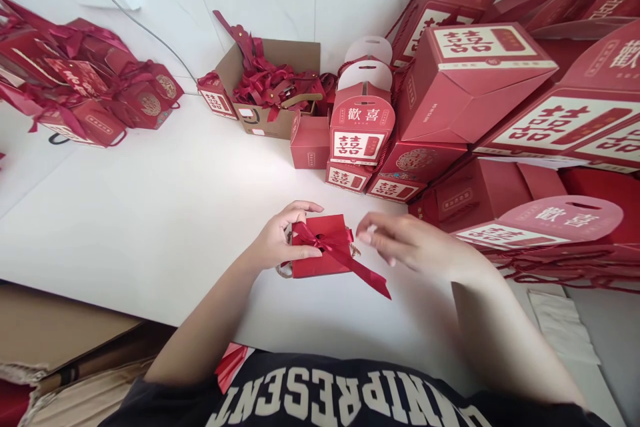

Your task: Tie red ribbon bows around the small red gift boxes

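Observation:
My left hand (273, 237) grips a small red gift box (320, 267) by its left side, with the thumb lying across the top. A dark red satin ribbon (345, 257) is tied in a bow over the box, and one tail hangs past the lower right corner. Twisted cord handles show at both sides of the box. Just right of the box is my right hand (400, 240), slightly blurred, its fingers loosely bent and apart. I see nothing held in it, and a small gap separates it from the bow.
Behind the box stands an open cardboard carton (270, 120) filled with red ribbons. Stacked red gift boxes (360, 113) crowd the right side. Ribbon-tied boxes (145, 97) are piled at the far left. A folded white tissue (563, 327) lies at lower right on the white table (150, 227).

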Demonstrator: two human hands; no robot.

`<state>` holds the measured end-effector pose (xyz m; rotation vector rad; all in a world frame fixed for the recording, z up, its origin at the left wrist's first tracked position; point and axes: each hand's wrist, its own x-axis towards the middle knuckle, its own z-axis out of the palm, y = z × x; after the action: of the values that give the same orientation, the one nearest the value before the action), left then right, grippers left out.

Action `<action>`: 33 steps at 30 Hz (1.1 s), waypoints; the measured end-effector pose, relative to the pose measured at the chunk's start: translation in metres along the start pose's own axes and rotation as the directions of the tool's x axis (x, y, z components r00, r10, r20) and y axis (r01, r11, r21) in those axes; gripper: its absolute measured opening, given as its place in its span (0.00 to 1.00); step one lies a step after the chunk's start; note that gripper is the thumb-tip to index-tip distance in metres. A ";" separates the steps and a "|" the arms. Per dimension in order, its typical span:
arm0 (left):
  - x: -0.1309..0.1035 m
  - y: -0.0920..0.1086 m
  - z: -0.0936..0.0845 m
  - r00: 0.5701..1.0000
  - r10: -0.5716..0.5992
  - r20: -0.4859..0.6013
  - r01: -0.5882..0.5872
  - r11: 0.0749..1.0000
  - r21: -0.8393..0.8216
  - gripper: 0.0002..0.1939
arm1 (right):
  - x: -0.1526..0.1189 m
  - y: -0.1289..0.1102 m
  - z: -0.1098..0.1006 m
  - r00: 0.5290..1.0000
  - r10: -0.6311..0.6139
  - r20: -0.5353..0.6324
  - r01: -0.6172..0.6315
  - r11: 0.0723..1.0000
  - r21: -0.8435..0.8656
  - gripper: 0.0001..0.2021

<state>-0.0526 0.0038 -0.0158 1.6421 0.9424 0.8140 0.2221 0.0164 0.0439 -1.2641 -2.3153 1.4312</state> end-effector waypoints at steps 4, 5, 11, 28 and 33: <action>0.000 -0.001 0.000 1.000 -0.007 -0.003 0.007 1.000 0.002 0.18 | 0.017 0.005 0.011 0.983 -0.063 -0.172 0.108 0.958 0.266 0.16; 0.000 -0.002 0.000 1.000 -0.010 -0.005 0.010 1.000 0.004 0.18 | 0.022 0.007 0.014 0.992 -0.073 -0.101 0.104 0.931 0.350 0.16; -0.001 -0.001 0.000 1.000 0.004 -0.012 -0.004 1.000 0.031 0.18 | 0.036 0.018 0.022 0.984 -0.057 0.171 -0.035 0.870 0.493 0.19; 0.000 -0.006 -0.006 0.992 0.090 -0.083 -0.083 0.993 0.085 0.17 | 0.037 0.025 0.018 0.973 -0.098 0.208 -0.009 0.889 0.458 0.20; 0.003 -0.014 -0.003 0.992 0.046 -0.121 -0.050 0.998 -0.031 0.20 | 0.039 0.028 0.019 0.974 -0.103 0.202 -0.002 0.887 0.461 0.20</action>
<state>-0.0564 0.0101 -0.0282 1.6059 0.9704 0.9657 0.2036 0.0366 0.0004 -0.9373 -1.9266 2.0331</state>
